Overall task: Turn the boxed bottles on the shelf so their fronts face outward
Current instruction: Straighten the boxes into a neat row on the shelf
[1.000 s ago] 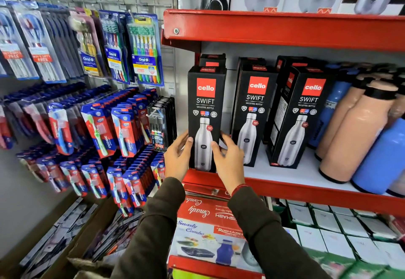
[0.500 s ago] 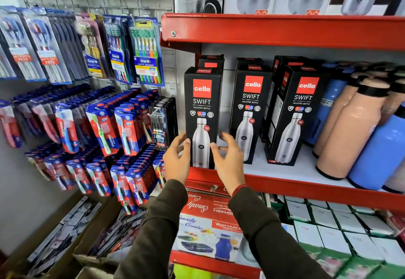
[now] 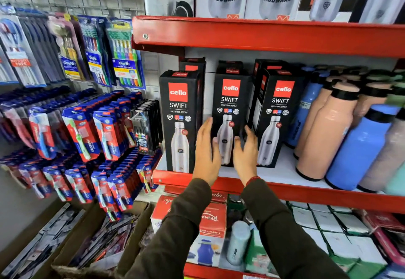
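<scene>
I saw my left hand (image 3: 205, 151) and right hand (image 3: 245, 154) spread open either side of the middle box (image 3: 230, 103), a tall matte-black carton on the red metal shelf (image 3: 285, 188); whether the fingers touched it I couldn't tell. Its printed front faced outward, like the left box (image 3: 179, 112) and the right box (image 3: 278, 112).

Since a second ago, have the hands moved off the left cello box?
Yes. Both hands, left and right, shifted right along the red shelf edge, from the left cello box to the middle box.
</scene>
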Demonstrator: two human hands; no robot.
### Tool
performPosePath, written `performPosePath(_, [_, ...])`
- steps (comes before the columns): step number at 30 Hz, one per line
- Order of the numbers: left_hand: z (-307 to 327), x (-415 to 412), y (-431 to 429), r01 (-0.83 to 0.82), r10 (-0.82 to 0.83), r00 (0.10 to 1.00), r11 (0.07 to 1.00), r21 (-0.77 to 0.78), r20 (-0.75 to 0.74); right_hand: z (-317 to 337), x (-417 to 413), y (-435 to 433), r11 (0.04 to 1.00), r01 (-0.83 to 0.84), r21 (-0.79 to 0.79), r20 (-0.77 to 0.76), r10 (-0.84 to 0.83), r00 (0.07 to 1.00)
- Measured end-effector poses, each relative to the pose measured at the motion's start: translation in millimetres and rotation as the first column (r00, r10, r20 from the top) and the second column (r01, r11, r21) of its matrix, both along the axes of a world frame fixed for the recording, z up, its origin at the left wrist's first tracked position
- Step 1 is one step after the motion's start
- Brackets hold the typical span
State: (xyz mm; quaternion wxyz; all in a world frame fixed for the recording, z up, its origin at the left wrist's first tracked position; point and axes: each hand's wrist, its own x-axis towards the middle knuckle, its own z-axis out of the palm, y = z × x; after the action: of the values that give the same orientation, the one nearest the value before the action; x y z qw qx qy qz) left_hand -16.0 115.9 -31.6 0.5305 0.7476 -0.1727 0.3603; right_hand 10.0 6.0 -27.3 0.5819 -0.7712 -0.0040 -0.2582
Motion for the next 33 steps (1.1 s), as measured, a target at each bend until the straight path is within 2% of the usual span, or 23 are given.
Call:
performPosePath(4, [5,24,-13,-0.024,-0.01,0.966,0.991,-0.129,-0.259,3,13,-11,0.994,-0.087,-0.067,-0.119,0.078,0.99])
performPosePath(7, [3,40,-14,-0.05,-0.043,0.883,0.981,-0.186,-0.468,2,19,-15,0.989,-0.103,-0.103,-0.142,0.088,0.986])
performPosePath(9, [-1,45,-14,-0.072,-0.051,0.854,0.974,-0.215,-0.518,1,20,-17,0.989,-0.107,-0.106,-0.138,0.092,0.986])
performPosePath(21, [-15,27,-9,-0.127,0.029,0.898,0.972,-0.195,-0.439,-12,-3,-21,0.994,-0.107,0.002,-0.085,0.107,0.991])
performPosePath(33, [-25,-12,2,-0.031,-0.046,0.924,0.98,-0.195,-0.379,-18,-42,-26,0.991,-0.137,0.005,-0.016,0.137,0.99])
